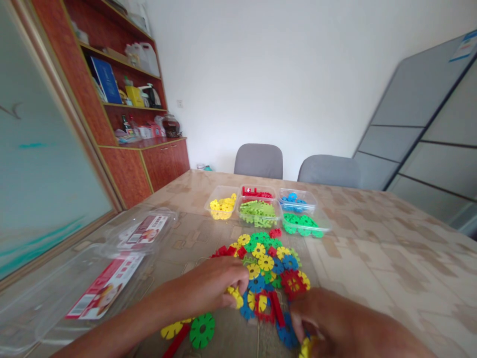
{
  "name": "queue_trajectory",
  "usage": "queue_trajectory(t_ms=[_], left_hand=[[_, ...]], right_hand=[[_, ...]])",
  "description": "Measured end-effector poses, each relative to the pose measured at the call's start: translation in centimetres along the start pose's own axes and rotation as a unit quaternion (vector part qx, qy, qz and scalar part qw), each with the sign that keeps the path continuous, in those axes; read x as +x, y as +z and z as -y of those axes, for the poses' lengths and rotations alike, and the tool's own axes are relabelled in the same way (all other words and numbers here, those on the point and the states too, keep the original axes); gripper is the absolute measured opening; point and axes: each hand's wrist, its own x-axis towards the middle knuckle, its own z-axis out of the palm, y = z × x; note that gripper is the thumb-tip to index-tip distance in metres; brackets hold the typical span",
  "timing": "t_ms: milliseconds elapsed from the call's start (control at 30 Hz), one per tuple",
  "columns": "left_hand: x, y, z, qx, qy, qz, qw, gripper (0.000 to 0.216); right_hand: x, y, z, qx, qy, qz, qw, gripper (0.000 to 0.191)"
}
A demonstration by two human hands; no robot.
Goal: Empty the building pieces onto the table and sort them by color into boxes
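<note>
My left hand (230, 278) is closed on yellow notched discs (235, 297) at the near left of a loose pile. My right hand (311, 318) is bent down at the pile's near right, with a yellow piece (305, 348) at its fingers. Between and beyond the hands lie mixed plastic building pieces: yellow discs (266, 262), green discs (260, 237), blue discs (256, 284) and a red square piece (292, 283). A red bar (276, 308) lies between the hands. Below my left forearm are a green disc (202, 330) and a yellow disc (172, 330).
Clear tubs beyond the pile hold sorted pieces: yellow (222, 207), red (261, 194), lime green (259, 211), blue (294, 201) and green (303, 224). Clear plastic lids (112, 238) with labels lie at left. Two grey chairs (258, 160) stand across the table (372, 258).
</note>
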Motion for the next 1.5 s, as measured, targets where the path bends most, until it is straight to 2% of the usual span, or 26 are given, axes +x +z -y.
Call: queue_trajectory(t_ms=[67,200,367,467,700,833,967,1067,1300,1500], left_hand=[[0.1,0.0,-0.2,0.004,-0.009,-0.007,1.000,0.016],[0.2,0.0,-0.3,0.031,-0.028,-0.020,0.999,0.017],[0.5,1.2,-0.1,0.040,-0.029,-0.052,0.997,0.015],[0.5,1.9,0.0,0.016,-0.015,-0.066,0.998,0.016],[0.4,2.1,-0.1,-0.030,0.008,-0.044,0.999,0.019],[0.4,1.8,-0.3,-0.042,0.002,-0.018,0.999,0.016],[0.3,1.4,-0.7,-0.050,-0.019,0.016,0.998,0.024],[0.4,1.5,-1.0,-0.046,-0.037,0.018,0.998,0.027],[0.7,2.2,-0.2,-0.036,-0.015,-0.011,0.999,0.010],[0.7,0.9,1.3,-0.049,-0.075,-0.047,0.995,0.011]], right_hand=[[0.3,-0.3,0.3,0.024,-0.005,0.005,1.000,0.020],[1.6,-0.3,1.1,0.119,-0.023,-0.030,0.992,0.012],[3.7,1.7,0.7,0.255,-0.052,-0.084,0.962,0.009],[4.8,3.1,0.5,0.292,-0.055,-0.104,0.949,0.009],[5.8,4.7,0.8,0.329,-0.047,-0.152,0.931,0.009],[6.0,5.5,0.5,0.296,-0.077,-0.193,0.932,0.014],[6.1,6.0,0.3,0.215,-0.099,-0.258,0.937,0.015],[6.3,6.2,0.4,0.179,-0.113,-0.281,0.936,0.018],[6.2,6.0,0.8,0.172,-0.150,-0.270,0.935,0.015],[5.9,5.8,0.6,0.119,-0.154,-0.256,0.947,0.013]])
